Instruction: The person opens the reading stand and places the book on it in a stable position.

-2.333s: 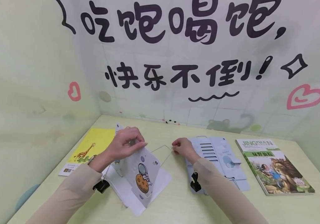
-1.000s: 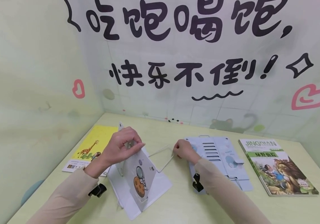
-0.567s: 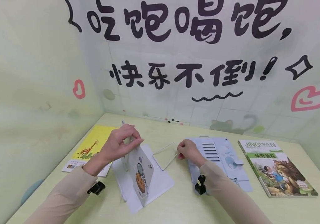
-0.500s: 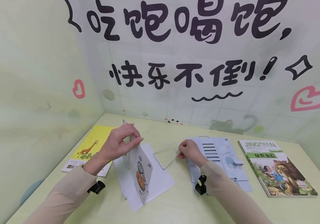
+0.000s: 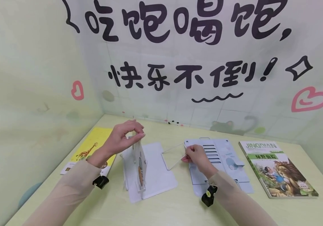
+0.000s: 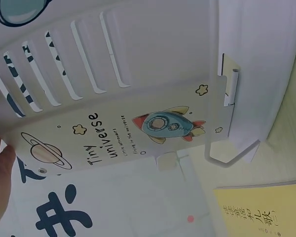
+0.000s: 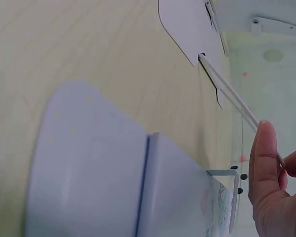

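A white book stand with cartoon space pictures stands at centre left in the head view. My left hand [image 5: 124, 135] grips the top edge of its upright panel [image 5: 141, 163], seen nearly edge-on above the flat white base plate [image 5: 159, 171]. In the left wrist view, the panel [image 6: 167, 123] shows slots, a ringed planet and a rocket. My right hand [image 5: 196, 157] pinches the outer end of a thin white wire support [image 5: 176, 163] that reaches out from the base plate's right side. The right wrist view shows the wire [image 7: 232, 94] between thumb and fingers, its far end at the plate.
A light blue book stand [image 5: 216, 175] lies folded flat beneath and beside my right hand. A thick paperback [image 5: 282, 172] with a lion on its cover lies at far right. At left, a yellow book [image 5: 93, 141] is partly covered by my left forearm. Walls border the table's back and left.
The white book stand has turned, so its panel now appears almost edge-on and more of the base plate shows. My right hand has moved right with the wire support.
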Demonstrator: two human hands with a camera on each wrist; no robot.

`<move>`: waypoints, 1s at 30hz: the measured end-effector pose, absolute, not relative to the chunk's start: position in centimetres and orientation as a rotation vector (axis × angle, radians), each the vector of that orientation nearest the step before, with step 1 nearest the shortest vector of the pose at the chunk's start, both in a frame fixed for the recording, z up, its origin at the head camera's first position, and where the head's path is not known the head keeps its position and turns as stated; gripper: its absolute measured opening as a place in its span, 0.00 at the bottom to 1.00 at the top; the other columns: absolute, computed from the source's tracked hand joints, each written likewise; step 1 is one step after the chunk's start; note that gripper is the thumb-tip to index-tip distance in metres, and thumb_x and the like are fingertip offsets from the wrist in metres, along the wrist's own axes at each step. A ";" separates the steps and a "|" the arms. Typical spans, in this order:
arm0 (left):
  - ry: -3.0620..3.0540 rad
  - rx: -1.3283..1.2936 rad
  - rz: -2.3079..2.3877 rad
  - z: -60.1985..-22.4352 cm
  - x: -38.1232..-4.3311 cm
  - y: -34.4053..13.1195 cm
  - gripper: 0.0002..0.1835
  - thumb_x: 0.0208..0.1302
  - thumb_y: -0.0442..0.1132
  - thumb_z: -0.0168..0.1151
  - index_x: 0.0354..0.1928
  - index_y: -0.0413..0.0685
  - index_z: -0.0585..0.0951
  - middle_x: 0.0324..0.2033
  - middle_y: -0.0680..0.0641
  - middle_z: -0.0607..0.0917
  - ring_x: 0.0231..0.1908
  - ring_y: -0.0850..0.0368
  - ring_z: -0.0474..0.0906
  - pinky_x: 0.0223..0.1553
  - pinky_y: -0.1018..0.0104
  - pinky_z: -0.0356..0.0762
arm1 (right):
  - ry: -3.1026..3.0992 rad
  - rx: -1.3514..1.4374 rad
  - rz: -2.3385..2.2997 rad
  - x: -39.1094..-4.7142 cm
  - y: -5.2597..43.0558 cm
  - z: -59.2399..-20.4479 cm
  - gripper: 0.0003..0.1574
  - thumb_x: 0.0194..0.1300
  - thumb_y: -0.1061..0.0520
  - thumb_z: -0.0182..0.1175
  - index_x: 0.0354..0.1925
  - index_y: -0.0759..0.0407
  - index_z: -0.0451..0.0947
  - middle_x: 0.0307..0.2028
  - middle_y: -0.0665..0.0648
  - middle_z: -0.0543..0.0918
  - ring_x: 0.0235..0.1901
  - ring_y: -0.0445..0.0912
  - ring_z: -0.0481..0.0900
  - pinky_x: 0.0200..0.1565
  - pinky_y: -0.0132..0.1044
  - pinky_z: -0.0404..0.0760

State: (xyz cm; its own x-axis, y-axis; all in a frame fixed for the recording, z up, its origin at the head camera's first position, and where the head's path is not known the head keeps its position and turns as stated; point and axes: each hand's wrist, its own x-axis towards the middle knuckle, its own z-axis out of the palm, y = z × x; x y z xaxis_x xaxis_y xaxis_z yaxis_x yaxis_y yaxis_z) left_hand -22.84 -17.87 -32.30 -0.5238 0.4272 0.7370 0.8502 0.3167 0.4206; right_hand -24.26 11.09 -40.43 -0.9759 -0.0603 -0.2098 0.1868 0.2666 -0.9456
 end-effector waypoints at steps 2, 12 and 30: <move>-2.088 -1.145 -1.147 -32.4 -23.0 -17.9 0.12 0.51 0.22 0.65 0.27 0.50 0.80 0.27 0.53 0.83 0.40 0.57 0.79 0.61 0.49 0.67 | 2.298 0.110 -1.837 -23.7 11.1 -40.4 0.12 0.68 0.64 0.47 0.43 0.75 0.71 0.26 0.59 0.79 0.23 0.40 0.80 0.32 0.31 0.82; -2.071 -1.223 -1.299 -32.3 -23.0 -18.3 0.12 0.53 0.22 0.63 0.26 0.48 0.80 0.26 0.53 0.82 0.41 0.60 0.77 0.65 0.58 0.63 | 2.166 -0.043 -2.018 -22.1 10.4 -40.6 0.13 0.69 0.62 0.51 0.42 0.75 0.69 0.29 0.58 0.79 0.28 0.40 0.80 0.34 0.30 0.82; -2.070 -1.316 -1.378 -32.6 -23.4 -17.7 0.13 0.53 0.22 0.62 0.26 0.50 0.79 0.26 0.53 0.81 0.42 0.59 0.77 0.65 0.58 0.62 | 2.338 -0.748 -1.412 -20.7 9.3 -42.1 0.05 0.62 0.70 0.56 0.34 0.73 0.78 0.27 0.66 0.83 0.27 0.51 0.83 0.30 0.31 0.83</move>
State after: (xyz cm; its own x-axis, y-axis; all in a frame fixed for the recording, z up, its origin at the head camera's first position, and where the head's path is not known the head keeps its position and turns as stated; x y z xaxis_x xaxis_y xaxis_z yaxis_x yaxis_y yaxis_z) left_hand -23.35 -17.67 -32.56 -0.5208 0.5119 0.6832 0.8278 0.1073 0.5506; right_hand -20.66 9.25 -42.09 -0.8162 -0.5777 0.0053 -0.2738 0.3787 -0.8841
